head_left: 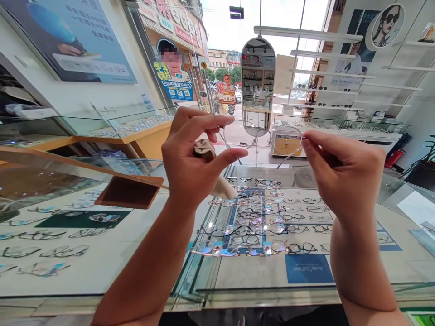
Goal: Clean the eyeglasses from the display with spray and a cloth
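Note:
I hold up a thin-rimmed pair of glasses at chest height over a glass counter. My left hand pinches the left rim between thumb and forefinger, and a beige cleaning cloth is tucked in its palm, hanging down behind it. My right hand pinches the right end of the frame near the hinge, its fingers closed. One temple arm hangs down below the right lens.
Below lies a glass display counter with several rows of glasses inside. An oval mirror stands behind. A second showcase runs along the left, and wall shelves with sunglasses stand at the right.

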`<state>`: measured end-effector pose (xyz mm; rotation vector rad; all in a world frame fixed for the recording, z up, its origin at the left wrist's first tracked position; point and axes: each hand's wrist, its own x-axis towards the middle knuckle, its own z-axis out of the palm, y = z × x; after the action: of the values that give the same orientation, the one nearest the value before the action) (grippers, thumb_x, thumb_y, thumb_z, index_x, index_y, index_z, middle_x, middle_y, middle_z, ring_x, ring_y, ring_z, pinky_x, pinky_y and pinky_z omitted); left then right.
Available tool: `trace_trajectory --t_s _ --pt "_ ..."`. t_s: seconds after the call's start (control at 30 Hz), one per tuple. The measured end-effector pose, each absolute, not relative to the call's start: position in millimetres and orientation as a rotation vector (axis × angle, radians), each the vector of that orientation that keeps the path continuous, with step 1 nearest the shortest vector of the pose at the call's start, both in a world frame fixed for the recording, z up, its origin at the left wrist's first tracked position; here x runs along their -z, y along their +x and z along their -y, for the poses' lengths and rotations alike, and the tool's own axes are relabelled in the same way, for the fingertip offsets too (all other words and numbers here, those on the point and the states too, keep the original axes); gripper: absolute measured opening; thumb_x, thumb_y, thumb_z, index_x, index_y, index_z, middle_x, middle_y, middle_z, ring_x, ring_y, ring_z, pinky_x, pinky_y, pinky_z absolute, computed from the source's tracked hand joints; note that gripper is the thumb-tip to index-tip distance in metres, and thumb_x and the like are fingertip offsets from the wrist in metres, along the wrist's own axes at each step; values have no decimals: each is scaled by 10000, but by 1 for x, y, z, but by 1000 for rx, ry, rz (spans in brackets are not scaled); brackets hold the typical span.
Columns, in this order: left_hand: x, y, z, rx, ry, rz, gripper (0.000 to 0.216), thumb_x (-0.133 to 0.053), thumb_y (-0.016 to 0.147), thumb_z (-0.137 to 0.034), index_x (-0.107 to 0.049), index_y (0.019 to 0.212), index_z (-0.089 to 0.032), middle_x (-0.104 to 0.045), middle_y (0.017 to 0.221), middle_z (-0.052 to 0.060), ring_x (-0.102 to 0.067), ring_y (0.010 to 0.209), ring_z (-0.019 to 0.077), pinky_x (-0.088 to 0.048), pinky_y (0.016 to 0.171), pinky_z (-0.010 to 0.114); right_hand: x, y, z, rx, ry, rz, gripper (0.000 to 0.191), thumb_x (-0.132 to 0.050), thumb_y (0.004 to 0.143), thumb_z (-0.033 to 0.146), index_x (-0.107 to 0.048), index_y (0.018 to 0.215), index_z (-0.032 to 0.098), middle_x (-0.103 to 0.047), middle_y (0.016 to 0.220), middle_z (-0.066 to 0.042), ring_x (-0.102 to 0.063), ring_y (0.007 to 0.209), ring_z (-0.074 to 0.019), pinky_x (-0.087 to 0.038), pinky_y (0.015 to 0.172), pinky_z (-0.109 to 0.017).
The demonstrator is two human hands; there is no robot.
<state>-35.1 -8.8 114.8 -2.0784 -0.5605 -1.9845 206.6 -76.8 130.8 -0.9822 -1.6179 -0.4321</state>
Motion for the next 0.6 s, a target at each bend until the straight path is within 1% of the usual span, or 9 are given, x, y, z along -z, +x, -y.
trace_trajectory --t_s 0.13,0.23,0.33,0.47,0.6 --pt "-114 -34 5 2012 -2076 513 428 -871 787 -612 -791 1138 -382 -582 890 -11 -540 734 146 -497 696 404 -131 208 78 452 -980 1628 185 -683 987 337 -861 999 285 -734 711 -25 -655 655 -178 -457 616 -327" --pt "-112 -33 2 2040 -2080 495 450 -873 770 -626 -797 1142 -384 -602 901 -7 -537 728 147 -500 700 399 -131 209 79 462 -968 1634 193 -673 991 337 -856 1032 293 -759 747 -30 -682 688 -192 -482 635 -336" --pt "-110 -34 1 2055 -2126 526 453 -850 792 -637 -785 1169 -395 -619 953 1 -544 731 151 -505 694 401 -131 208 81 463 -971 1645 197 -665 996 329 -855 1035 294 -762 747 -32 -695 697 -196 -494 649 -341" --pt "-107 -35 -1 2016 -2180 579 418 -806 856 -611 -748 1222 -418 -621 1026 1 -550 732 147 -514 694 397 -131 207 82 465 -972 1649 199 -664 999 330 -854 1041 286 -747 720 -32 -693 690 -193 -489 642 -336" --pt "-105 -35 -5 2038 -2179 553 414 -814 848 -616 -753 1207 -419 -617 996 -7 -528 706 134 -506 666 382 -131 207 82 467 -964 1633 186 -675 993 337 -852 1028 293 -745 721 -27 -690 685 -192 -490 631 -331"
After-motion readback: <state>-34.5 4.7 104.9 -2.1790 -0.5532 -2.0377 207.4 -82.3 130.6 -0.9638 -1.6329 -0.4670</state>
